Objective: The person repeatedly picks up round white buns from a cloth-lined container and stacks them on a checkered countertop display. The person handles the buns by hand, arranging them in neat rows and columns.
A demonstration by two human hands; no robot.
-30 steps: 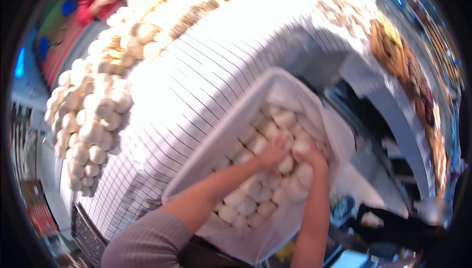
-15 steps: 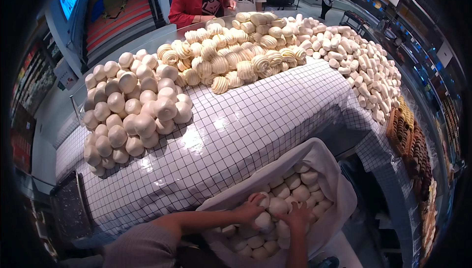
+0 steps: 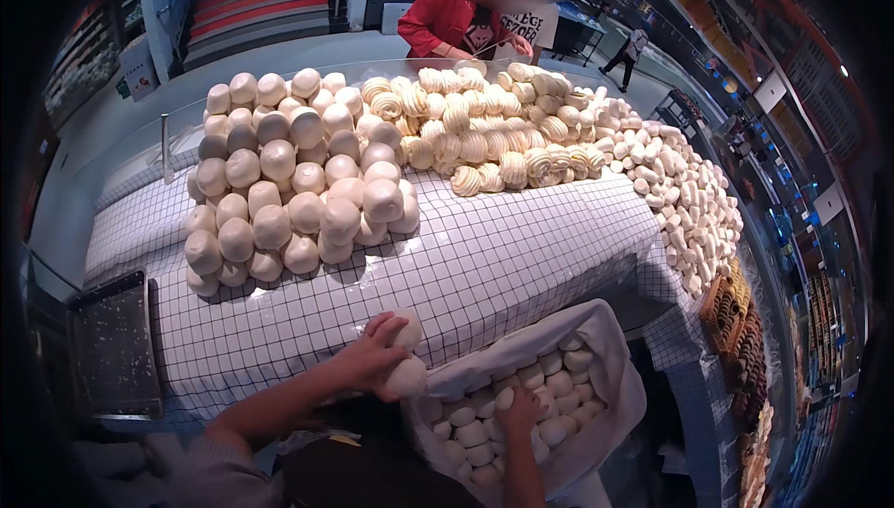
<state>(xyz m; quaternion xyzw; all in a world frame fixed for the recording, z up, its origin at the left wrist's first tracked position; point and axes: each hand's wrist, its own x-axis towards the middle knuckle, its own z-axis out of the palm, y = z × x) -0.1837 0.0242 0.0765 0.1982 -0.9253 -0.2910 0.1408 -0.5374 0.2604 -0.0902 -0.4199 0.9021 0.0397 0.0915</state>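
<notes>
Apparently at the picking-up step: gripping two white bun-like pieces in the left hand, by the worktop's front edge; reaching with the right hand into the lined crate among more such pieces, impossible to tell whether gripping one. Probably calling next for a steady hold on the left pair and right-side clearance over the crate's rim. Around, left to right: dark tray, matching heap beyond the left hand, swirled rolls, stubby pale pieces, brown pastries.
</notes>
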